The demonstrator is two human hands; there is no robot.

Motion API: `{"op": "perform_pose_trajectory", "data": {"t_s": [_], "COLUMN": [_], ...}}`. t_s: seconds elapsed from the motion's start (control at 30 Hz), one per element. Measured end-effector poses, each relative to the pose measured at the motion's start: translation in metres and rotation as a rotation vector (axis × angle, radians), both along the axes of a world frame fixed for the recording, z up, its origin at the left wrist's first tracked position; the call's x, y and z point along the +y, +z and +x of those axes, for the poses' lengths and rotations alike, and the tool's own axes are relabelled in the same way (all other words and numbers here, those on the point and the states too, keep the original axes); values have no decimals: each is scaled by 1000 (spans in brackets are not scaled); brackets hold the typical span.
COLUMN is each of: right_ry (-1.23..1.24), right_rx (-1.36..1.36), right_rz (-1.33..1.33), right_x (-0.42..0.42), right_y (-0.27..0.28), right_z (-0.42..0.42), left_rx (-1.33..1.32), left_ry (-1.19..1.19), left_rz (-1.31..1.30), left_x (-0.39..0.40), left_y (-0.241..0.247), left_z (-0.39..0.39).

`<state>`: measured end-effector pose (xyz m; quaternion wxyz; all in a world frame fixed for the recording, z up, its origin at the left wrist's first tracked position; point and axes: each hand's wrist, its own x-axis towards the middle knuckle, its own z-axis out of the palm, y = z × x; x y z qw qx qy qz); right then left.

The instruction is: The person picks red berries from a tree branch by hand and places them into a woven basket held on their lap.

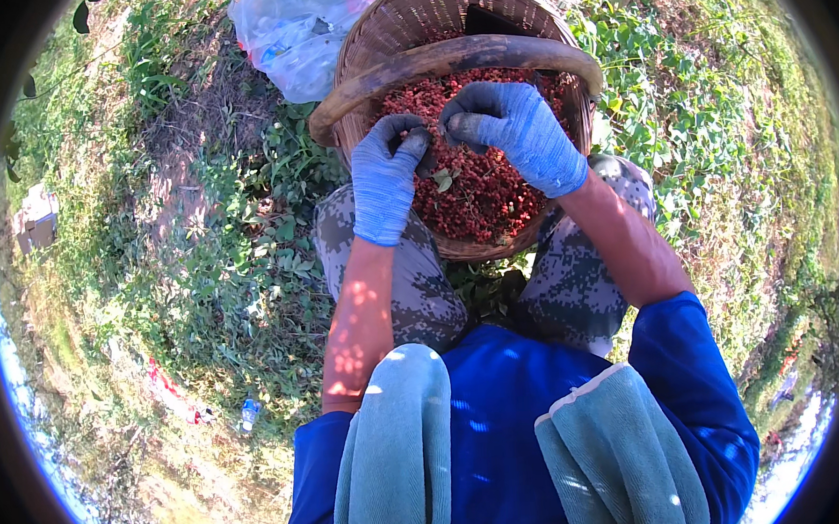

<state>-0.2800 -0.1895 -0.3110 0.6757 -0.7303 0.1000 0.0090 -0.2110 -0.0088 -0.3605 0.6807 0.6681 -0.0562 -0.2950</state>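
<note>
Red clusters of small berries or peppercorns [476,189] on thin stalks fill much of a woven wicker basket [361,50]. My left hand [388,175], in a blue knit glove with dark grey coated fingers, is over the basket's left side, thumb and fingers curled together. Any item between them is hidden. In a matching glove, my right hand [515,131] pinches a tiny plant piece [444,129], too small to name exactly, just right of the left fingertips. Below the hands, a green leaf [445,179] lies on the red clusters.
The basket's thick wooden handle [452,55] arches just beyond my hands. A dark flat object [493,21] lies inside the far end. My camouflage-clad knees [391,263] flank the basket. A translucent plastic bag [304,39] sits at its upper left, and leafy plants [637,98] grow on the right.
</note>
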Motion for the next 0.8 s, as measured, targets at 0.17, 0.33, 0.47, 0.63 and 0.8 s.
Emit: {"op": "perform_pose_trajectory", "data": {"t_s": [0.17, 0.33, 0.47, 0.63, 0.8], "right_ry": [175, 266, 265, 577, 405], "right_rx": [39, -25, -82, -598, -694], "right_rz": [-258, -261, -288, -38, 154], "right_x": [-18, -31, -26, -47, -70], "right_y": [1, 11, 54, 125, 130], "right_z": [0, -4, -10, -18, 15], "left_rx": [-119, -338, -330, -278, -257], "left_ry": [-81, -155, -249, -257, -249], "left_rz": [125, 327, 362, 300, 293], "left_x": [-7, -9, -8, -10, -9], "left_y": [-12, -20, -17, -11, -15], "left_z": [-5, -12, -12, -12, -14]}}
